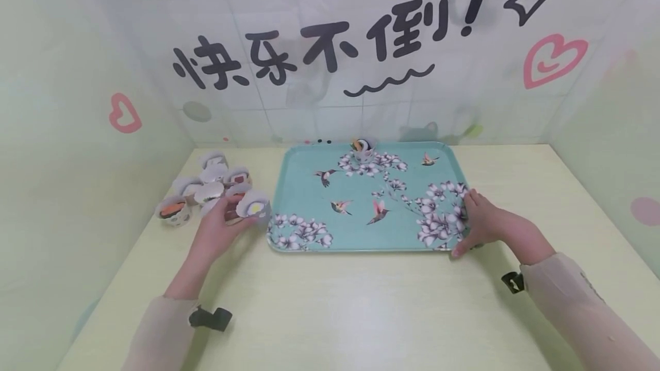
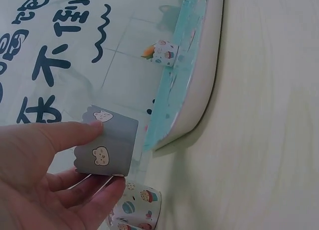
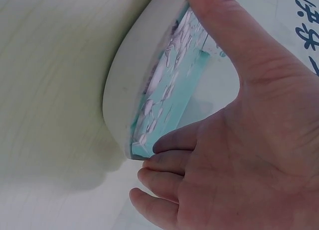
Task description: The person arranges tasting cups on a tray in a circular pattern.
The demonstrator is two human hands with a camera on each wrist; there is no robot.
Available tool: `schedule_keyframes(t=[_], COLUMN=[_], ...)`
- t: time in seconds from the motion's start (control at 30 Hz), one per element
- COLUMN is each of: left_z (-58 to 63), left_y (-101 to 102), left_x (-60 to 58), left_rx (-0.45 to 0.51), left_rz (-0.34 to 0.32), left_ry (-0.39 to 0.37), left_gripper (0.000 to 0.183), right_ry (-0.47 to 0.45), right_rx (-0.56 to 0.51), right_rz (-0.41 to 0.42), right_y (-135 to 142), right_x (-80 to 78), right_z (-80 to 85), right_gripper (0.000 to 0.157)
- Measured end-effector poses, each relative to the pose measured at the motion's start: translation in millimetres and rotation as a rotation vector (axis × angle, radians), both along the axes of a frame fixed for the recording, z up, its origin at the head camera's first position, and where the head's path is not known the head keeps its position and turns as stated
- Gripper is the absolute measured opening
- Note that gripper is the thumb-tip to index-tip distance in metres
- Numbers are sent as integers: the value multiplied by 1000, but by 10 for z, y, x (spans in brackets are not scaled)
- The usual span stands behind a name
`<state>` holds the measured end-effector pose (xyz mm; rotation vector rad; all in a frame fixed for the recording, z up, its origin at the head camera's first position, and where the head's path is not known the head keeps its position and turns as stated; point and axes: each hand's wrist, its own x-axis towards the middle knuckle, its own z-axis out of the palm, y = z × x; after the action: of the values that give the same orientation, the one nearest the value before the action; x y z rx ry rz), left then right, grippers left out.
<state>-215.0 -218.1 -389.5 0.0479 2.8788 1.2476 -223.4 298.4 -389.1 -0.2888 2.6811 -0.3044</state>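
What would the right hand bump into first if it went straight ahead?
Most likely the tray: the right hand is at its right edge, apparently touching, though exact depth is unclear.

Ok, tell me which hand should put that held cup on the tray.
Probably the left hand: it holds the cup beside the tray, while the right hand is at the tray's opposite edge.
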Motion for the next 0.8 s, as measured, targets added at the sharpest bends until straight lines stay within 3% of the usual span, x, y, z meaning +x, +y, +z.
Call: schedule_keyframes(t=[0.23, 0.57, 0.8], left_z=[67, 177, 239], left_y=[114, 378, 609], left_x=[-85, -264, -413], left_rx=[28, 60, 85], left_rz=[-18, -63, -76], left_ry=[64, 54, 1], left_gripper=[61, 56, 61], right_ry=[2, 2, 15], right_rx=[3, 7, 11], right_rz=[-2, -2, 5], right_y=[-1, 8, 9], right_x=[-4, -10, -8], right_z=[1, -6, -14], right_gripper=[149, 149, 149])
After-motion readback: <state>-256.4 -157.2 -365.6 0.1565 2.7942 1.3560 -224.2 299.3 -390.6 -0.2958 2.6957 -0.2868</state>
